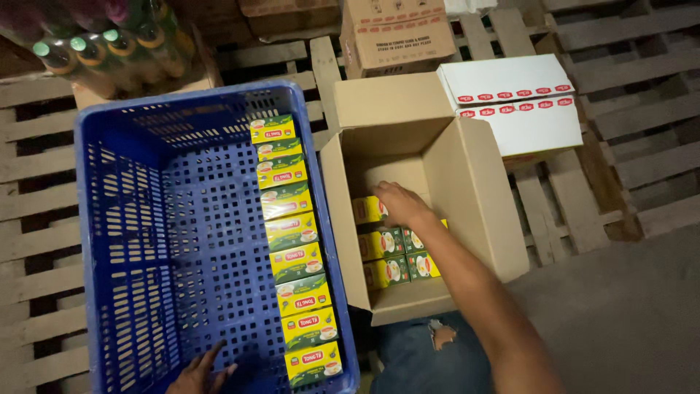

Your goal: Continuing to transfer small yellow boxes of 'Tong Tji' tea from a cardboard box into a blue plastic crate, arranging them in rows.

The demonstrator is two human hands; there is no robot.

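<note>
My right hand [399,204] reaches down into an open cardboard carton [481,197] and closes its fingers on a yellow-green tea box [367,210] at the top of the stack inside. More tea boxes [394,257] lie below it in the carton. My left hand [198,373] rests flat on the floor of a blue plastic crate [146,219] at its near edge, fingers spread, holding nothing. A row of tea boxes [292,244] lines the crate's right wall from far end to near end.
Wooden pallets [44,190] lie under everything. A white carton with red marks [521,102] and a brown carton [394,33] sit beyond the open one. Green-capped bottles [109,51] stand at the far left. Grey floor [620,314] lies to the right.
</note>
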